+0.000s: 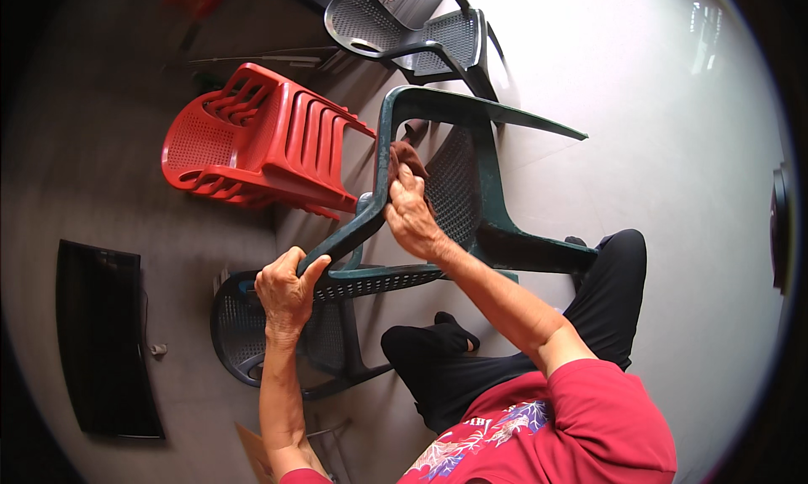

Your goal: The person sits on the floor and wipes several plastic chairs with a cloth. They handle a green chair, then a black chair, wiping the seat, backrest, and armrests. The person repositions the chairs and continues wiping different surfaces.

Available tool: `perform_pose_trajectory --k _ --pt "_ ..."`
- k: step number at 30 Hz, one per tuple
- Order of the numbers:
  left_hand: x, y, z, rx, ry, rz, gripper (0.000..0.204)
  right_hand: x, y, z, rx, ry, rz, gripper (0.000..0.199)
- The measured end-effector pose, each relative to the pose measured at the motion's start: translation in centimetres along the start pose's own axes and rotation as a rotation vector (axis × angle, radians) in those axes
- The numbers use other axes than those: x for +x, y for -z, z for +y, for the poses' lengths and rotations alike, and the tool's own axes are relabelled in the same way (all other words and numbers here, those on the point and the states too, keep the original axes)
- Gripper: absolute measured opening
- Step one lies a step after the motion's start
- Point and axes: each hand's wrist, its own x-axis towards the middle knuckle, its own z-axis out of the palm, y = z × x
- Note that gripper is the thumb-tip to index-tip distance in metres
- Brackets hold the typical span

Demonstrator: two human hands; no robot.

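Note:
A dark green plastic chair [497, 181] with a perforated seat is tilted on its side in front of me. My left hand [286, 290] is closed round the near end of its armrest, thumb on top. In my right hand [410, 210] is a brown cloth [406, 157], bunched under the fingers and pressed against the inner side of the armrest near its bend. Part of the cloth is hidden by the hand.
A stack of red plastic chairs [261, 143] stands at the far left. Beyond the green chair is a dark grey armchair [421, 38]; another dark chair [240, 324] lies behind my left arm. A black screen [105, 341] is at the left. My bent legs [610, 299] are close by.

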Motion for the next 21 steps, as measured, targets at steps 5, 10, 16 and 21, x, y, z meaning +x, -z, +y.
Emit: perform_pose_trajectory --k 5,10,16,21 --pt "0.0 0.4 0.2 0.026 0.020 -0.017 0.056 -3.6 -2.1 -4.4 -0.161 -0.057 0.042 0.033" --pt "1.6 0.8 2.1 0.036 0.010 -0.009 0.049 -7.9 -5.5 -11.6 -0.057 0.080 0.035 0.041" --pt "1.7 0.2 1.2 0.066 0.028 -0.026 0.048 -6.7 -1.6 -5.8 -0.224 0.348 -0.175 0.035" --pt "2.8 0.0 1.4 0.037 -0.010 0.010 0.051 -12.5 1.8 7.1 0.145 -0.029 -0.167 0.018"
